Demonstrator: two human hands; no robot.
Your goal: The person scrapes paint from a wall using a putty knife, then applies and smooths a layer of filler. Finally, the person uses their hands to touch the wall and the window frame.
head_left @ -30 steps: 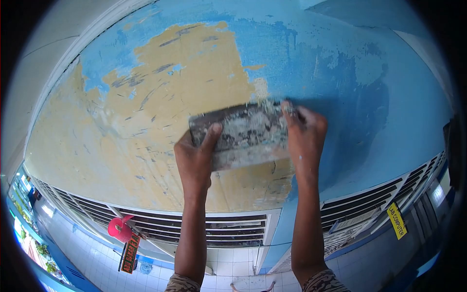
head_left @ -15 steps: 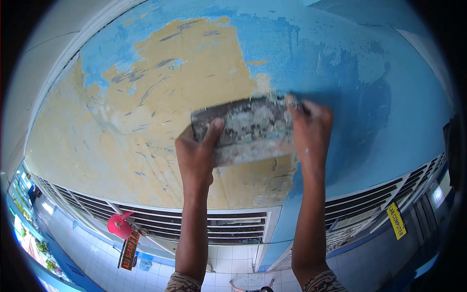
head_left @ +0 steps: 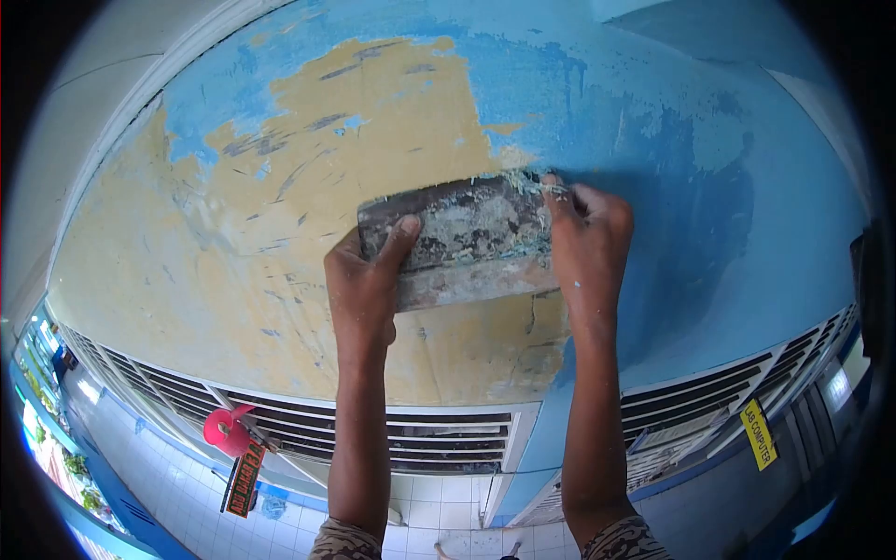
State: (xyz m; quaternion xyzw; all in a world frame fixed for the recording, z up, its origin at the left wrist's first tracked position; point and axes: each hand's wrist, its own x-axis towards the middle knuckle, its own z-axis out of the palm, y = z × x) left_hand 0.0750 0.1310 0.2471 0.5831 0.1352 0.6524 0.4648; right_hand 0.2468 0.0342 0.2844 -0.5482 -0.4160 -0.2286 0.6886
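Between both hands' closed grip, the scraper blade [head_left: 467,229] looks dark, paint-crusted, and tilted.

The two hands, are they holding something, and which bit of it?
Yes, a flat, crusty plate: the left hand grips its left end, thumb on the face, and the right hand grips its right end.

Left hand [head_left: 362,285] and right hand [head_left: 593,238] grip scraper [head_left: 471,229], center frame, against wall [head_left: 392,121]: tan left, blue right. Pink object [head_left: 227,431] lower left; yellow sign [head_left: 758,435] lower right.
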